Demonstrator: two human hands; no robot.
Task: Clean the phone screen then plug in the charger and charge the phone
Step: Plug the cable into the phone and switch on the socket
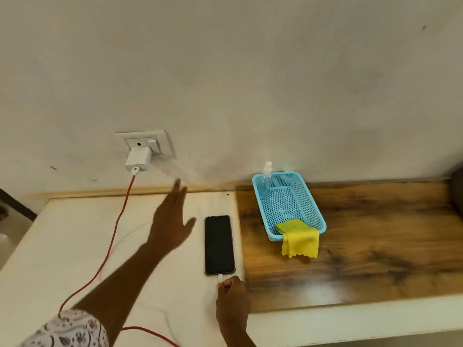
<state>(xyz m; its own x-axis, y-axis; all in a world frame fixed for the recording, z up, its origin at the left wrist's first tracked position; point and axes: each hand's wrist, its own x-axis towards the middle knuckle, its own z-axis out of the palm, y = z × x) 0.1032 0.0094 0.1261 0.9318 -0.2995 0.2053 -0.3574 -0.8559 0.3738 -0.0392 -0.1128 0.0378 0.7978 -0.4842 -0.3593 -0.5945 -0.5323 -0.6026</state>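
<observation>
**A:** How many views cover this?

**B:** Just 1, from a wide-angle camera worn on the person's head. It faces forward and tilts down over the tabletop (62,246) toward the wall (250,71) behind it.

**A:** How near does it sit?

**B:** Within arm's reach. Both forearms enter from the bottom edge. The left hand (172,221) is near mid-frame, and the right hand (233,296) is lower and closer to the lens.

**A:** And the framing?

**B:** The wall fills the upper half and the tabletop the lower half, running out to the right border.
</observation>
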